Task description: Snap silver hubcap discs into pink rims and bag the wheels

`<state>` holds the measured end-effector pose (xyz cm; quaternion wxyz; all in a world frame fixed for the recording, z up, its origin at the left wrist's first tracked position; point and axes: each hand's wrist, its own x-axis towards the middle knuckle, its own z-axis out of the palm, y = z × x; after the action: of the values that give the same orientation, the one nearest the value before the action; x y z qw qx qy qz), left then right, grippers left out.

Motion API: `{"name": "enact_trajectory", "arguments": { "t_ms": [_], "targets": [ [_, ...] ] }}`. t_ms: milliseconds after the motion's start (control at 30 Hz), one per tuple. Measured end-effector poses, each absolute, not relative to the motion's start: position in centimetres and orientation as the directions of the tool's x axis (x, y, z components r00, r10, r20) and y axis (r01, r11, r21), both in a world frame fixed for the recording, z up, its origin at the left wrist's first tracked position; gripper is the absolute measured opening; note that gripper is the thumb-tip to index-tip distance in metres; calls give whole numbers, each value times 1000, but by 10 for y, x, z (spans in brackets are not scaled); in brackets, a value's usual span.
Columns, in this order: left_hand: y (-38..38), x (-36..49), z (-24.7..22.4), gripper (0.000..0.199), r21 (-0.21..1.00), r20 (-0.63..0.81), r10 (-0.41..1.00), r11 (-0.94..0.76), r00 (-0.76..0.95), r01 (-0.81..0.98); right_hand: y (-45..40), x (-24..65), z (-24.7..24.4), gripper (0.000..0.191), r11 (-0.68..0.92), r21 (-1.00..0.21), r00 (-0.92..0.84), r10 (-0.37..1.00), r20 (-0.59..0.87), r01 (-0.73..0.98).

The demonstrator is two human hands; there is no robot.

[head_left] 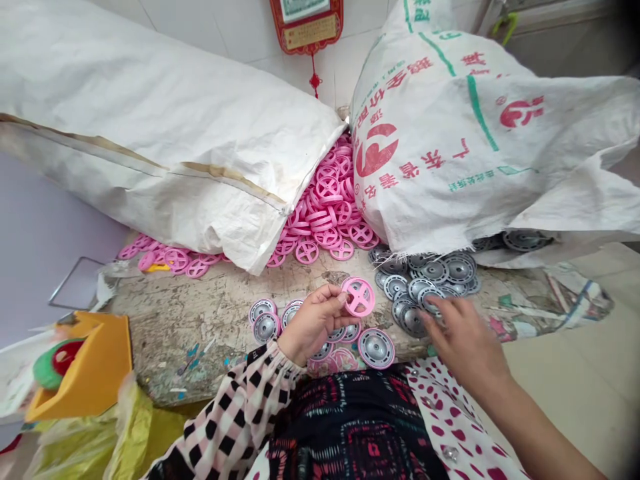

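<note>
My left hand (pixel 317 320) pinches a pink four-spoked plastic wheel (pixel 360 297) by its edge, raised over the table. To the right, my right hand (pixel 465 337) is at the near side of a pile of grey slotted wheel discs (pixel 435 270). Its fingers are apart and slightly blurred, and the fingertips are over the discs; whether they touch one is unclear. Just below the pink wheel lies a grey disc set in a pink rim (pixel 377 348). Several similar two-coloured wheels (pixel 266 327) lie around my left hand, some partly hidden by it.
A heap of pink wheels (pixel 325 213) spills from a white woven sack (pixel 200 133). The printed sack (pixel 430 147) leans behind the grey discs. The worn tabletop (pixel 185 320) has its front edge close to my lap. At the left is a yellow-orange container (pixel 100 360).
</note>
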<state>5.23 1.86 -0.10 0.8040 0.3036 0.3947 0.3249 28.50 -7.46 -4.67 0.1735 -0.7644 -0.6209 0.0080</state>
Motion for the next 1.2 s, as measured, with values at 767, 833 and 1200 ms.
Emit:
{"name": "enact_trajectory", "arguments": {
  "t_ms": [767,833,1200],
  "targets": [
    [-2,76,8,19,564,-564,633,765,530,-312,-69,269,-3,22,374,-584,15,834,552,720],
    [-4,75,7,18,549,-532,636,762,559,-344,-69,255,-4,30,482,-397,-177,781,599,781],
    [-8,69,4,42,679,-427,748,636,507,-366,-72,237,-1,36,413,-553,-82,847,525,724]
  ]
}}
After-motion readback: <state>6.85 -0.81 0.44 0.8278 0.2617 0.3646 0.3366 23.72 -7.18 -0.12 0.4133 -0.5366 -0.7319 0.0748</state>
